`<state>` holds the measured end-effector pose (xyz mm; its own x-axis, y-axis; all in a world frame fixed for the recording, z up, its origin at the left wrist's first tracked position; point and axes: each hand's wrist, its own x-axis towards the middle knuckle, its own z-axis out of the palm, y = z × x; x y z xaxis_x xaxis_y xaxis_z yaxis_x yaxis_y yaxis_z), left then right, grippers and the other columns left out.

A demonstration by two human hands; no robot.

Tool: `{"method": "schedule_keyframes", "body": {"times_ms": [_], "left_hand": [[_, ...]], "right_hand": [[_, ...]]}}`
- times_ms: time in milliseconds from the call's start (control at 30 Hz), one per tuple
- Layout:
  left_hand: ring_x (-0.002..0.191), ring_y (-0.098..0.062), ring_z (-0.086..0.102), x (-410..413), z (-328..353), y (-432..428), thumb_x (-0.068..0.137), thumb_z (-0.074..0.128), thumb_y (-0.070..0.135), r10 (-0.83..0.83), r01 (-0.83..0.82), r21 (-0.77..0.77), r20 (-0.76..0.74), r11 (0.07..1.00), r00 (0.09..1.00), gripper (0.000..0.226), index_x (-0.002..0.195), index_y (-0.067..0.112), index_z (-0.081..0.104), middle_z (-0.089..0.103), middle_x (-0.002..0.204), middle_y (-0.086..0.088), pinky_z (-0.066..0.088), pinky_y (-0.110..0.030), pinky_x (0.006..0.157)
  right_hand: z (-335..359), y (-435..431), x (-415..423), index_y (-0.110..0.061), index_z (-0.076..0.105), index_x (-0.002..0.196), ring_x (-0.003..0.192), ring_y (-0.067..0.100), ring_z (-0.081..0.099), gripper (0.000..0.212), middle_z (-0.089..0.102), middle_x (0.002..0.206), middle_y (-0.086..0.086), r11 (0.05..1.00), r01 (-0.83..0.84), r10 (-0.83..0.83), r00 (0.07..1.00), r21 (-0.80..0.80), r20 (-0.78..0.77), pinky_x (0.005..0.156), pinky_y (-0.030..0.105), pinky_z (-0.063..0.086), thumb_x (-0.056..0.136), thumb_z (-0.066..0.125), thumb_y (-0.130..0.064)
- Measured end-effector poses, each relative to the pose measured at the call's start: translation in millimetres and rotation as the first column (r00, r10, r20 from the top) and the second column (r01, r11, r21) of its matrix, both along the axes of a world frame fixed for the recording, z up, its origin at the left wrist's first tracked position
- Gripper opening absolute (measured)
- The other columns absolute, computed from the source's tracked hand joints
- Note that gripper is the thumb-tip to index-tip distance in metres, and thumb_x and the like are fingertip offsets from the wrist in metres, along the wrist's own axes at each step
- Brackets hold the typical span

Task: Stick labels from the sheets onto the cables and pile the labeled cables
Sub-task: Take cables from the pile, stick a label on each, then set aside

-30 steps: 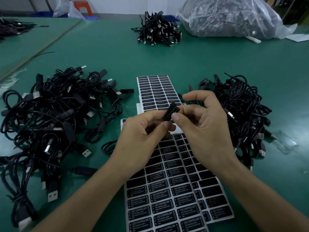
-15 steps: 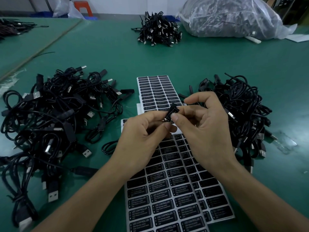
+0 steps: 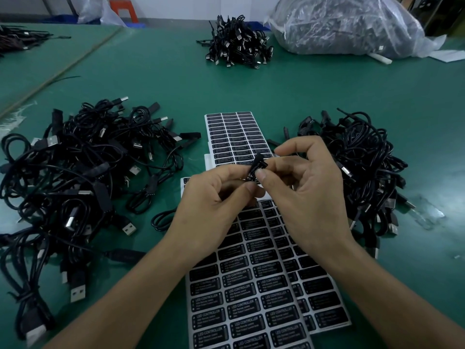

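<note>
Head cam: both hands press a label onto a small black controller block above the label sheets.

The controller block (image 3: 256, 166) sits pinched between the left hand (image 3: 216, 197) and right hand (image 3: 309, 195), both clamped on it w/ thumbs and forefingers; the label itself is too small to make out. Judged step: sticking/smoothing the label, mid-task. Directly under the hands lie the label sheets (image 3: 241, 298), a second sheet (image 3: 236, 137) farther back. Loose cables (image 3: 75, 177) heaped at left, another cable pile (image 3: 362, 170) at right; which pile is the labeled one can't be told. Next move likely needs a firm rub-down, then a drop onto the done pile, all on the green worktop (image 3: 276, 89).
</note>
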<state>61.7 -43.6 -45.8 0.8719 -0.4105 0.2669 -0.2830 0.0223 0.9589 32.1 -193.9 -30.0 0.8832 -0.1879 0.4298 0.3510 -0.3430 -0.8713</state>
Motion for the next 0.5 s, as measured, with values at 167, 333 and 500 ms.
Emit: {"method": "schedule_keyframes", "body": {"times_ms": [167,333,500], "left_hand": [[0.087,-0.008,0.074,-1.4,2.1,-0.3,0.097,0.062,0.006,0.002,-0.002,-0.011,0.001,1.000,1.000,0.024,0.105,0.027,0.071,0.078,0.091,0.007,0.055,-0.016,0.077],[0.082,-0.006,0.074,-3.1,4.4,-0.7,0.097,0.060,0.005,0.007,-0.009,-0.062,-0.034,0.998,0.999,0.018,0.101,0.019,0.072,0.078,0.087,0.006,0.054,-0.014,0.075],[0.080,-0.007,0.074,-2.9,4.4,-1.3,0.097,0.058,0.003,0.013,-0.018,-0.079,-0.062,0.997,0.998,0.014,0.099,0.010,0.070,0.078,0.085,0.003,0.054,-0.013,0.073]], "right_hand": [[0.0,1.4,-2.4,-0.036,0.050,0.095,0.072,0.019,0.071,0.034,0.071,0.083,-0.010,1.000,0.030,-0.030,1.000,0.000,0.003,0.063,0.041,0.058,0.084,0.074,-0.014],[-0.8,3.9,-3.4,-0.036,0.050,0.094,0.074,0.017,0.070,0.037,0.071,0.083,-0.009,0.998,0.061,-0.060,0.998,-0.014,0.027,0.062,0.040,0.058,0.084,0.076,-0.012],[-1.2,6.1,-5.2,-0.032,0.050,0.092,0.075,0.007,0.071,0.038,0.072,0.086,-0.015,0.992,0.113,-0.108,0.991,-0.063,0.076,0.063,0.021,0.055,0.082,0.079,-0.010]]}}
